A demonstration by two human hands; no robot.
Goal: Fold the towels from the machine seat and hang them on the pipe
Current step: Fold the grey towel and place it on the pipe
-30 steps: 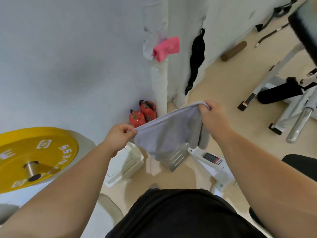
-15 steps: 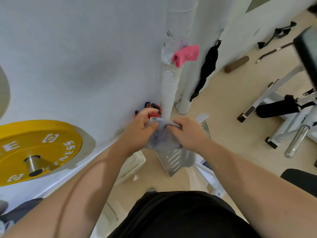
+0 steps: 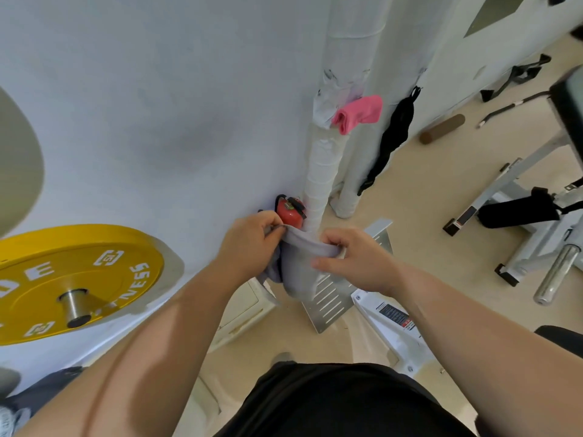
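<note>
The folding step is judged to be in hand. A grey towel [image 3: 301, 269] is held up in front of the body, low against the foot of the white-wrapped pipe [image 3: 321, 171]. Its upper edge is pinched by the left hand [image 3: 249, 244] and by the right hand [image 3: 353, 260]. The hands are set close together with only a short span of cloth stretched between them, and the rest hangs doubled below them.

A pink towel [image 3: 358, 113] is already lodged higher up on the pipe (how it is fixed there cannot be made out). The next move is therefore judged to call for the fold to be closed and the bundle lifted to the pipe without being let slip open.

On the yellow weight plate [image 3: 79, 279] the letters "NESS" and a separate "E" can be read, beside square logos. A label [image 3: 394, 315] on the white machine frame [image 3: 383, 331] is too small to be read.
</note>
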